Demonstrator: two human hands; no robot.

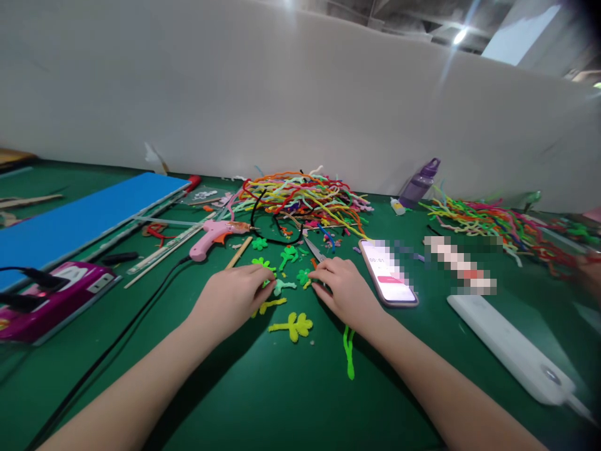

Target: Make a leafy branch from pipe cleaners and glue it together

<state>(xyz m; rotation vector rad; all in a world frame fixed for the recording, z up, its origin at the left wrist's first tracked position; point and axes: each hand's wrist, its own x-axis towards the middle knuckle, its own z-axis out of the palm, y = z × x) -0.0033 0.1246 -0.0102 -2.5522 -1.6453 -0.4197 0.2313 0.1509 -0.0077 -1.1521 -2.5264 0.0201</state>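
My left hand (235,293) rests over small fuzzy stem pieces, its fingertips beside a pale mint piece (283,287). My right hand (342,289) has its fingers bent at a small green flower (304,277), near scissors (313,249). Both hands have fingers pressed close; what they hold, if anything, is too small to tell. Between and below them lie a yellow leafy sprig (295,326) and a yellow strip (273,305). A green flower (260,244) and a green sprig (288,255) lie farther back. A bright green looped stem (349,354) lies below my right wrist.
A pink glue gun (211,238) and magenta power strip (66,294) lie left, beside a blue board (89,216). Fuzzy stems (300,197) are heaped behind. Rightward are a phone (387,272), purple bottle (419,183), white device (514,351) and another person's blurred hand (589,272).
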